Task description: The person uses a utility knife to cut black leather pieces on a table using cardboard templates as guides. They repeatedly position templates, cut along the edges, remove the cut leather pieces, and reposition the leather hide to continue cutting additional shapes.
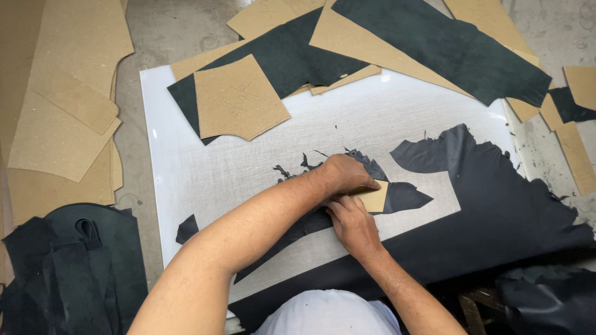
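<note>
My left hand [345,173] presses down on a small tan cardboard pattern [376,197]. The pattern lies on a narrow dark leather piece [406,195] on the white cutting board [248,164]. Just below it, my right hand [352,224] has its fingers bunched at the pattern's left edge. Whatever those fingers pinch is hidden. A large dark leather hide [496,205] covers the board's right side and front edge, with a notch cut out of it by the pattern. Small leather scraps [292,169] lie to the left of my left hand.
A larger cardboard pattern [239,99] and dark green leather pieces [292,59] lie at the board's far edge. More cardboard sheets [68,93] are stacked at the left. Folded dark leather [74,267] is piled at the lower left. A loose scrap [186,228] sits near the board's left edge.
</note>
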